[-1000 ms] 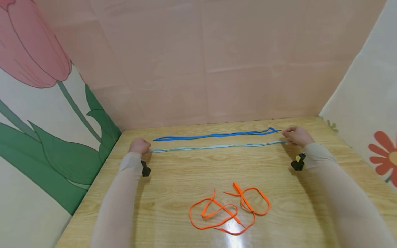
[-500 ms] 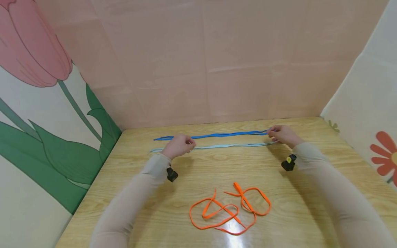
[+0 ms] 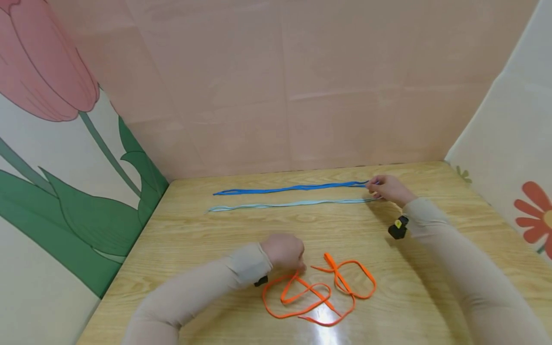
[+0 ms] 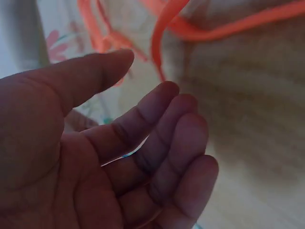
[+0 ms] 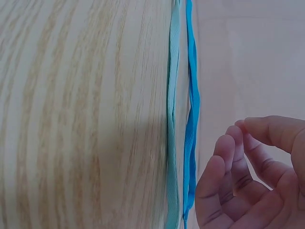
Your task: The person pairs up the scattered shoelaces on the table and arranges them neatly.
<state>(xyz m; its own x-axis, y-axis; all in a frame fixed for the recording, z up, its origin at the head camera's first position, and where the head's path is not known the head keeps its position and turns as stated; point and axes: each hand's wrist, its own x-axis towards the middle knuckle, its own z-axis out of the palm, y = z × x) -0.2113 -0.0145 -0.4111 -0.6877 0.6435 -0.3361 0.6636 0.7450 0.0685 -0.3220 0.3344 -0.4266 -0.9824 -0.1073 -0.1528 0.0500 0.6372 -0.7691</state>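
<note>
An orange shoelace [image 3: 297, 314] lies in loose loops on the near part of the table. My left hand [image 3: 284, 251] is over its upper end. In the left wrist view the thumb and fingers of that hand [image 4: 119, 157] stand apart, with the lace's tip [image 4: 161, 71] right by the index fingertip. Farther back, a light blue shoelace [image 3: 302, 203] and a darker blue shoelace [image 3: 297, 188] lie stretched out side by side. Above their right ends hovers my right hand [image 3: 390, 188], fingers loosely bent, thumb tip meeting the index fingertip and nothing between them.
The wooden table [image 3: 194, 268] meets a pink wall covering [image 3: 284, 96] behind the blue laces. Printed flower panels stand at left [image 3: 86, 158] and right. A second group of orange loops [image 3: 366, 273] lies right of the left hand.
My left hand has left the light blue lace's left end and come right and toward me to the orange lace. My right hand has shifted a little left, off the light blue lace's end.
</note>
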